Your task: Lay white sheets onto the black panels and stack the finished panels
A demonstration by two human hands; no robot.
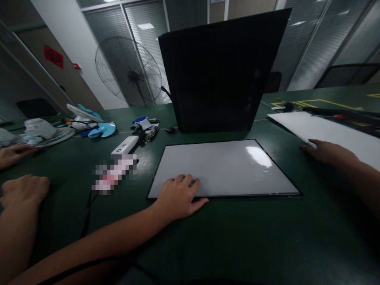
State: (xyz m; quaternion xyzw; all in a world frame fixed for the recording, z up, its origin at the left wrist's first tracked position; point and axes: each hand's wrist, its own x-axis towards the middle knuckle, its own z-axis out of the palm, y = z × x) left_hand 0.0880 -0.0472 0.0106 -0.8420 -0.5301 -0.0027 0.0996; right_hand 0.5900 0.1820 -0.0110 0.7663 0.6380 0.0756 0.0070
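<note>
In front of me on the table lies a flat panel (219, 168) with a glossy whitish face and a thin black frame. My left hand (178, 196) rests on its near edge, fingers slightly bent over the face and thumb stretched along the edge. At the right, my right hand (332, 152) pinches the near edge of a large white sheet (326, 128). Some of its fingers are hidden beneath the sheet. Behind the panel, a large dark screen (225, 79) stands upright, tilted slightly.
On the green table (252, 237) at the left, another person's fist (25, 190) and hand (18, 154) rest near white fan parts (40, 128) and light-blue fan blades (102, 130). A white box-shaped device (125, 145), keys (152, 132) and a large fan (129, 71) are farther back.
</note>
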